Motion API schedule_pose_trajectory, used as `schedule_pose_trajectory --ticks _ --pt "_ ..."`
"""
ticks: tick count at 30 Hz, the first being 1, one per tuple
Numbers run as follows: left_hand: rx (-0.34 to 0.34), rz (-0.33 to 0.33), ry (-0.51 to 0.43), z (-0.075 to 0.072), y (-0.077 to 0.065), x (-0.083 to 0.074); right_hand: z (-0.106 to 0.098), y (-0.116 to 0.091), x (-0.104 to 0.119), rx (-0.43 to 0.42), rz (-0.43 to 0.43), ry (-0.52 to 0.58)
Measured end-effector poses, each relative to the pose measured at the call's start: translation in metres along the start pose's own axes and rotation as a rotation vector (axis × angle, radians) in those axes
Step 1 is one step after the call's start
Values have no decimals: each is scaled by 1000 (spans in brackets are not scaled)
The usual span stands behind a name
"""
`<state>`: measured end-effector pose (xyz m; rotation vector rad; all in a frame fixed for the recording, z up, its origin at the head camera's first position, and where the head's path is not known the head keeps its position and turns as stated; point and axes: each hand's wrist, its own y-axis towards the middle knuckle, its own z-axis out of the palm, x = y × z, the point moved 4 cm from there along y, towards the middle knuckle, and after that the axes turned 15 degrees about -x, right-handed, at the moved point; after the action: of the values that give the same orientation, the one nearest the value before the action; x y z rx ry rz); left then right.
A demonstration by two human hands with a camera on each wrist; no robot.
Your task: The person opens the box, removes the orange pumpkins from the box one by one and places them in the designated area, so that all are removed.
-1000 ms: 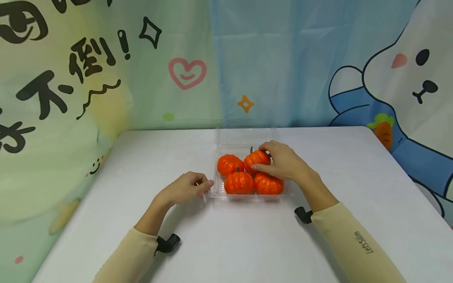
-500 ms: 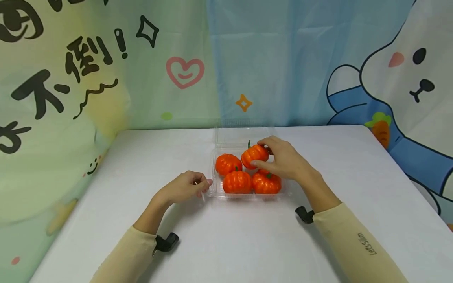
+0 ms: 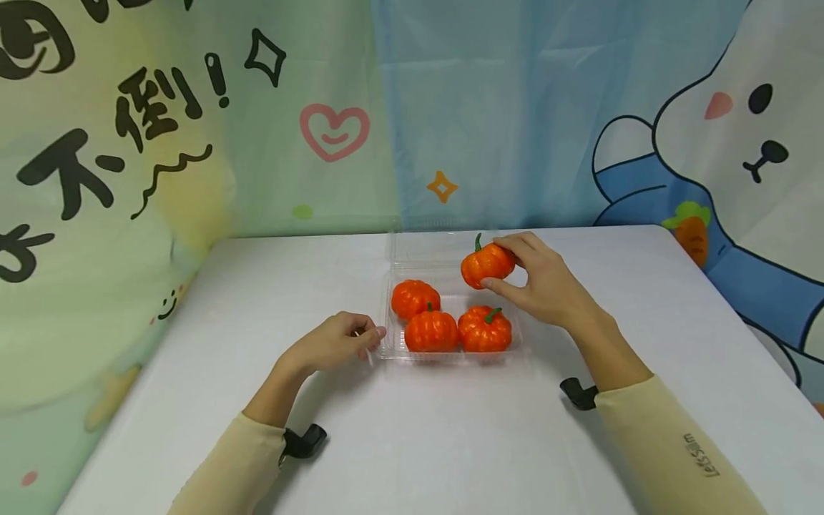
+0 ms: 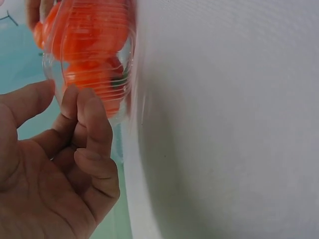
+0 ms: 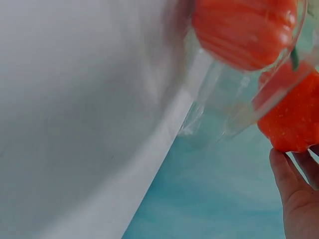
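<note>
My right hand (image 3: 537,282) holds a small orange pumpkin (image 3: 484,266) with a green stem, thumb below and fingers behind. The pumpkin is raised above the back right of an open clear plastic box (image 3: 454,355). Inside it sit three more orange pumpkins: one at back left (image 3: 412,297), one at front left (image 3: 430,332) and one at front right (image 3: 483,330). My left hand (image 3: 341,342) is at the box's left edge. In the left wrist view, its thumb (image 4: 37,99) and curled fingers pinch the rim (image 4: 50,62). The right wrist view shows the held pumpkin (image 5: 294,114) beyond the clear wall.
The box's clear lid (image 3: 421,248) lies folded back toward the table's far edge. A white table (image 3: 438,443) spreads around the box. Behind it hangs a printed curtain (image 3: 515,107). Each sleeve cuff has a black wrist camera, left (image 3: 305,441) and right (image 3: 578,393).
My right hand has lifted the back right pumpkin out of its spot, carrying it up and to the right. The front right pumpkin tilted slightly. My left hand has stayed at the box's edge.
</note>
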<state>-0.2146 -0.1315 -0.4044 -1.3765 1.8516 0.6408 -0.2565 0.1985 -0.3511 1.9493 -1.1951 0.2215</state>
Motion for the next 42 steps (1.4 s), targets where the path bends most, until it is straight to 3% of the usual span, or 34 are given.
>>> schedule_pose_trajectory --ticks 10,19,25,31,42 --pt "19 -11 -81 2 -1 0 -20 -10 -17 -89 7 -44" --pt "92 -37 -214 3 -4 3 -36 -22 -32 -151 43 -89" --pt "91 -24 -214 5 -4 6 -43 -30 -42 -163 74 -119" --pt "83 -13 -197 3 -5 5 -49 -36 -52 -202 42 -164" --pt "60 7 -149 -1 -8 7 -52 -41 -64 -207 76 -123"
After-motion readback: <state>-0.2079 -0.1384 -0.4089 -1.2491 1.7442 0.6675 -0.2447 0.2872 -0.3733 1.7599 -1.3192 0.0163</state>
